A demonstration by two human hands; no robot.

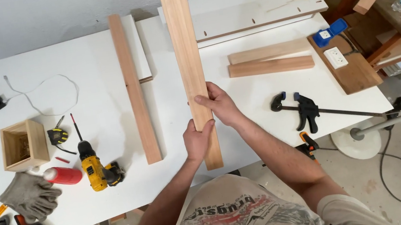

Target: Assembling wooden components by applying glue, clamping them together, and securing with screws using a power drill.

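A long light wooden plank [183, 38] stands tilted up over the white table [103, 118], its near end low by the table's front edge. My left hand [198, 140] grips its left edge near the bottom. My right hand [218, 105] wraps around the plank's right edge a little higher. A second, redder plank [133, 88] lies flat on the table to the left of the held one.
Two short wood pieces [269, 59] and white boards [248, 10] lie at the back right. A bar clamp [307, 109] lies right of my hands. At the left are a yellow drill [95, 169], a red bottle [62, 176], grey gloves [28, 196] and a small wooden box [24, 144].
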